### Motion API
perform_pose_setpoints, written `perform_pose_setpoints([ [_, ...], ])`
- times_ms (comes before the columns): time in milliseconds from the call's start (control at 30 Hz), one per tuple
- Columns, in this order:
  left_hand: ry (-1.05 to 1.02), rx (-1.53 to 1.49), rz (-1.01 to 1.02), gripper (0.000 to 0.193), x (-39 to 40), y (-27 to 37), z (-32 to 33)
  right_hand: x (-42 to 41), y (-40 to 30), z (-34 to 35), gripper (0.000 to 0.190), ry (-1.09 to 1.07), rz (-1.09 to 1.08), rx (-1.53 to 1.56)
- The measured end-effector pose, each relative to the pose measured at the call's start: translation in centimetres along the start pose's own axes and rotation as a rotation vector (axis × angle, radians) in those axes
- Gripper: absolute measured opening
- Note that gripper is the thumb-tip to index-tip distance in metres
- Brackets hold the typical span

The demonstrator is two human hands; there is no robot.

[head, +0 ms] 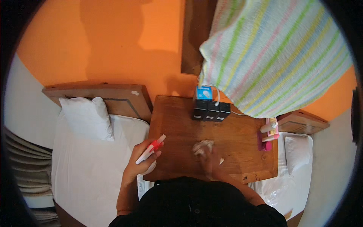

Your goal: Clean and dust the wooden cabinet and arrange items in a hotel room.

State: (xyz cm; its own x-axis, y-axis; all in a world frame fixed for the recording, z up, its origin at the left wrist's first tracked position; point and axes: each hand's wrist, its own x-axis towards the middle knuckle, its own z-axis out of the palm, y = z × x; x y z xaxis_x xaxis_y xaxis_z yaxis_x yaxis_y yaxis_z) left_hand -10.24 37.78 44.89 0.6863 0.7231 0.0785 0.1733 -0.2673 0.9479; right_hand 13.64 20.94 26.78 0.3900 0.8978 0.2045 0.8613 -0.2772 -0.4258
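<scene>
My left hand (141, 157) grips a spray bottle (150, 149) with a red and white trigger head, above the left front corner of a wooden table (175, 127). Part of the bottle's pale body shows under the hand. On the tabletop, my right hand (208, 163) is pressed over a crumpled, light-coloured cloth (203, 146). The right hand is blurred, and its fingers partly cover the cloth. A small whitish scrap (221, 161) lies just right of that hand.
Black boxes (211, 110) and a blue light-bulb box (204, 93) stand at the table's back, beside a white cable (217, 96). Bottles (269, 132) line the right edge. A striped towel (272, 62) hangs over the back right. Beds with white pillows (88, 119) flank the table.
</scene>
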Motion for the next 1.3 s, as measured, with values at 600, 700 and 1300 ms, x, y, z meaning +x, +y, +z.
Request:
perform_pose_setpoints([
  [600,0.392,-0.095,-0.341,0.030,-10.1,-3.6,-8.0,27.2,-11.4,11.9,0.041,-0.028,-0.271,0.000],
  [700,0.479,-0.121,-0.345,0.032,-11.2,-4.2,-8.2,26.1,-11.2,14.2,0.043,0.065,-0.148,-0.101],
  [1300,0.344,-0.116,-0.280,0.033,-7.5,-4.0,-8.1,23.9,-6.3,7.8,0.025,-0.016,-0.650,0.340],
])
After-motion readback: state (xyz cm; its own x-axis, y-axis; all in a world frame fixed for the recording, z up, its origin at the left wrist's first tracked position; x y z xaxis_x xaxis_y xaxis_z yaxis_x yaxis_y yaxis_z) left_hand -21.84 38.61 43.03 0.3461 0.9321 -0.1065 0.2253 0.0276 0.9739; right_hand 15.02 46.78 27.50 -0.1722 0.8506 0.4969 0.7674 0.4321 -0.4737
